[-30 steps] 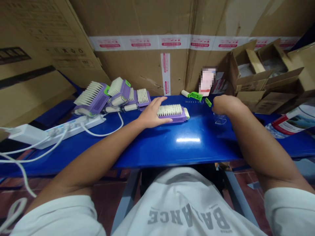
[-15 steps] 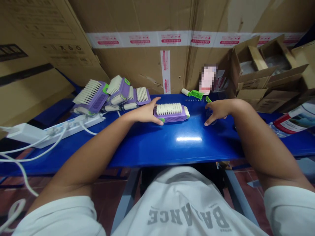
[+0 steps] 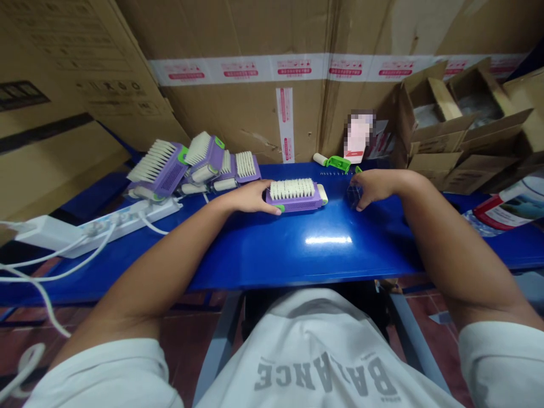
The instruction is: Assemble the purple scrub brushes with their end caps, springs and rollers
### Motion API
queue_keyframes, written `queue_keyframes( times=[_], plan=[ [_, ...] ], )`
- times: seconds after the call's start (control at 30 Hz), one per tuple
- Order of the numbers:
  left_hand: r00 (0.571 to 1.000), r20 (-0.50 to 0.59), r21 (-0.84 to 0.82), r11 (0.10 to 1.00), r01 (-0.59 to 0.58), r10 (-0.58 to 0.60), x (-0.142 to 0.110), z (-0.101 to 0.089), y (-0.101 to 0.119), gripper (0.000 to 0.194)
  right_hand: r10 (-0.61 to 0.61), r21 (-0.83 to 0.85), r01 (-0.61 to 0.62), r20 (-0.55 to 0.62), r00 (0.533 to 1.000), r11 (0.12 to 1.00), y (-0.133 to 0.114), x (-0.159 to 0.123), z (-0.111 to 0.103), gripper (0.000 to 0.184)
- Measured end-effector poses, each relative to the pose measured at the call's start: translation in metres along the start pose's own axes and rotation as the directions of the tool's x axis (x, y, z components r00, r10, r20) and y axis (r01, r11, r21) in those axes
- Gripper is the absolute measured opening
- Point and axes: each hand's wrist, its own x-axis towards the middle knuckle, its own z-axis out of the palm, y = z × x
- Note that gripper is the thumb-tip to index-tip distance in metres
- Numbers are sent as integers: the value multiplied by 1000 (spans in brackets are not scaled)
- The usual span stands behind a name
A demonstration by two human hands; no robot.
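1. My left hand (image 3: 249, 198) lies against the left end of a purple bristle brush (image 3: 293, 195), its fingers (image 3: 266, 205) pressed together, the tips along the brush's near edge; I cannot tell whether they grip it
2. That brush sits flat on the blue table (image 3: 297, 255), bristles up, with a pale roller (image 3: 323, 194) at its right end
3. My right hand (image 3: 376, 188) curls over a small clear plastic piece (image 3: 355, 195), its fingers (image 3: 359, 205) slightly spread and pointing down; I cannot tell whether they pinch it
4. Just beyond lies a green plastic clip (image 3: 340, 164)
5. Left of my hands, three more purple brushes (image 3: 159, 168) lean together in a heap beside a white power strip (image 3: 127, 218)
6. To the right, open cardboard boxes (image 3: 442, 124) hold something pale, maybe wrapped in plastic (image 3: 427, 118)
7. Behind everything stand large cardboard cartons (image 3: 238, 122) sealed with red-printed white tape
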Motion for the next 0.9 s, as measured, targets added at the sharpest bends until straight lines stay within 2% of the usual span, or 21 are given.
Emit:
queue_keyframes(
  times=[0.1,0.33,0.67,0.9],
  plan=[
    [1000,-2,40,999,-29,29,-1,-1,0,83,13,-72,-6,106,994,997,-5,0,-3,63],
    [1000,-5,70,997,-14,15,-2,1,1,92,-6,-90,20,148,989,996,-7,3,-1,55],
    [998,-39,68,997,-38,41,-2,5,2,92,-54,-48,62,145,988,997,-21,5,7,81],
    [1000,25,127,992,-15,12,-3,3,8,102,-54,-27,59,184,981,998,-23,6,6,89]
  ],
)
